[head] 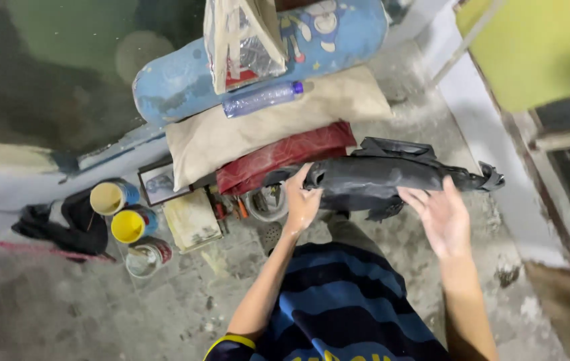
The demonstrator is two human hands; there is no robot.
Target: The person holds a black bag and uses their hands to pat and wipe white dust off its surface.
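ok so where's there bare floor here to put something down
Bare concrete floor lies open below the paint cans, out to the person's left. A narrower strip runs right of the black bundle, along the wall base. It is crowded ahead: cans, tools and stacked cushions.

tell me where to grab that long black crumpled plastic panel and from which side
Probably at its two ends. The long black crumpled plastic panel lies roughly crosswise in front of the person, so one hand suits each end. The left hand already holds the left end from below; the right hand, open and just short of it, could come up under the narrower right part, near the thin tip.
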